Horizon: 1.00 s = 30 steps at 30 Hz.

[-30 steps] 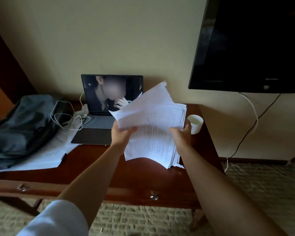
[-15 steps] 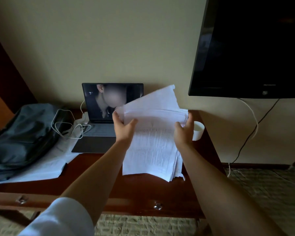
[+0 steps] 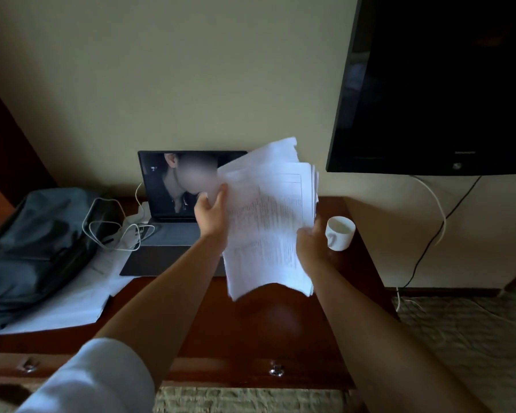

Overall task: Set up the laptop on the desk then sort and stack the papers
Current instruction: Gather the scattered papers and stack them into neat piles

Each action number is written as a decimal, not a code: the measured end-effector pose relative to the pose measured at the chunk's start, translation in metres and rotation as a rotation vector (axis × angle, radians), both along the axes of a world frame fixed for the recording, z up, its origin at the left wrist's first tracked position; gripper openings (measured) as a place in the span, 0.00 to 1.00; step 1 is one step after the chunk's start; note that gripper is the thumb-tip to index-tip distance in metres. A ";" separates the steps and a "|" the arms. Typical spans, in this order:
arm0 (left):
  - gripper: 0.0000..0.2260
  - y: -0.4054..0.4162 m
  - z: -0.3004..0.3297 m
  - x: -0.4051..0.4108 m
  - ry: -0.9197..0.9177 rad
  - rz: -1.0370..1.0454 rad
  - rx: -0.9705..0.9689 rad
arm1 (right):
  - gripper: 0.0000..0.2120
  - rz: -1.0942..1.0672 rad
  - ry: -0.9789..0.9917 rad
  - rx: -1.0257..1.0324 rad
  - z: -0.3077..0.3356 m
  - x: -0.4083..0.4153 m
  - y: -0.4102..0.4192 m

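I hold the floppy sheaf of printed papers (image 3: 268, 222) upright above the glossy wooden desk (image 3: 280, 329), my left hand (image 3: 210, 214) gripping its left edge, my right hand (image 3: 310, 244) its right. It hides part of the open laptop (image 3: 173, 210); a white cup (image 3: 340, 237) stands just right, a grey backpack (image 3: 33, 242) and looped white cable (image 3: 111, 231) left.

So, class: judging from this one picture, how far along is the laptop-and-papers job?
Done: the dark grey open laptop sits on the reddish wooden desk, screen lit. In hand: both hands, left hand and right hand, hold the white printed paper sheaf upright. Left: loose white sheets under the grey backpack remain unstacked.
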<state>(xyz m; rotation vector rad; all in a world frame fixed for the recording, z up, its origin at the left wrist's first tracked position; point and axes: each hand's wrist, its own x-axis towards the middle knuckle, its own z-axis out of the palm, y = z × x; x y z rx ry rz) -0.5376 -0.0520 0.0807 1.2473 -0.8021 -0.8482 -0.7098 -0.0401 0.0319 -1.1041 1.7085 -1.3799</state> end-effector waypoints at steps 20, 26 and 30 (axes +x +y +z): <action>0.18 0.044 -0.026 0.020 -0.410 0.022 0.057 | 0.14 -0.071 -0.070 -0.126 -0.017 0.014 0.002; 0.21 0.028 -0.016 0.040 -0.479 -0.046 -0.021 | 0.17 -0.063 -0.015 -0.189 -0.004 0.020 -0.010; 0.18 0.035 -0.038 0.041 -0.441 -0.098 0.098 | 0.17 -0.052 0.006 -0.070 -0.022 0.026 -0.003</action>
